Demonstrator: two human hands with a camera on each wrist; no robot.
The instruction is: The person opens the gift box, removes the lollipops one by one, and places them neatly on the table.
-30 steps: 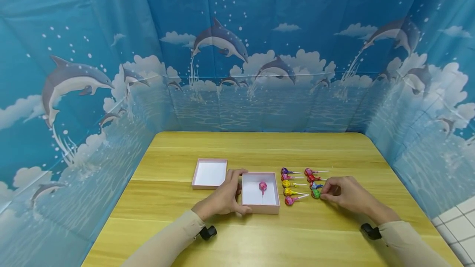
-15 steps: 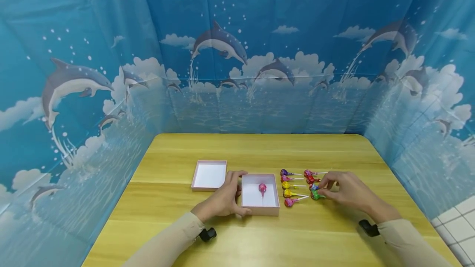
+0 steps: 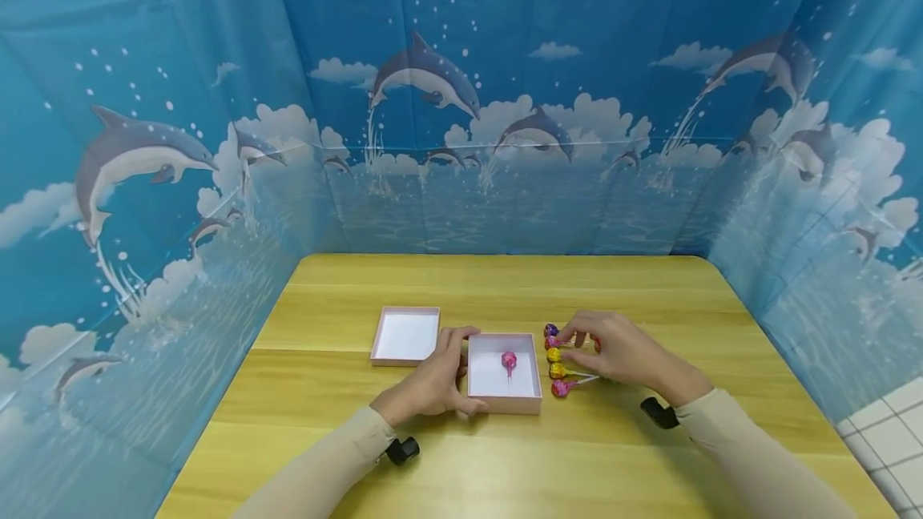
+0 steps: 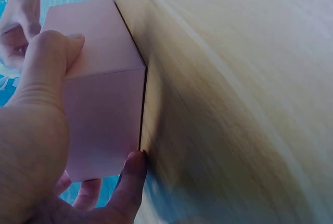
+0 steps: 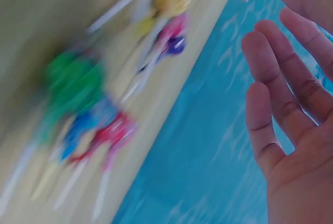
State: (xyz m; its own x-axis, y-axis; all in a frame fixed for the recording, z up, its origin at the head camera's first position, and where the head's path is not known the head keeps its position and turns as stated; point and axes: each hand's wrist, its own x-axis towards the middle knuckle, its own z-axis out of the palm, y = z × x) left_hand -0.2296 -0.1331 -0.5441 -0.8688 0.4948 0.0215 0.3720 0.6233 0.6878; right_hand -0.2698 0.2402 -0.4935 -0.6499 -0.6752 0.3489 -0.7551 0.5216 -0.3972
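Observation:
My left hand (image 3: pixel 433 383) grips a pink square box (image 3: pixel 508 405), thumb on its near wall and fingers at the far side. One pink lollipop (image 3: pixel 509 360) lies inside on the white bottom. Over the lollipops right of the box hovers my right hand (image 3: pixel 620 351); its fingers are loosely bent in the right wrist view, with nothing visible in them. From under it show a purple lollipop (image 3: pixel 551 330), a yellow lollipop (image 3: pixel 558 372) and a pink-red lollipop (image 3: pixel 561 388). The right wrist view, blurred, has a green lollipop (image 5: pixel 75 81) beside blue and red ones.
A shallow box lid (image 3: pixel 407 335), white inside with a pink rim, lies left of the box behind my left hand. The wooden table (image 3: pixel 519 463) is bounded at the back and sides by a blue dolphin curtain (image 3: pixel 461 207).
My right hand has moved left from the green lollipop to above the column nearest the box; the green lollipop stays on the table. My left hand keeps its grip on the box.

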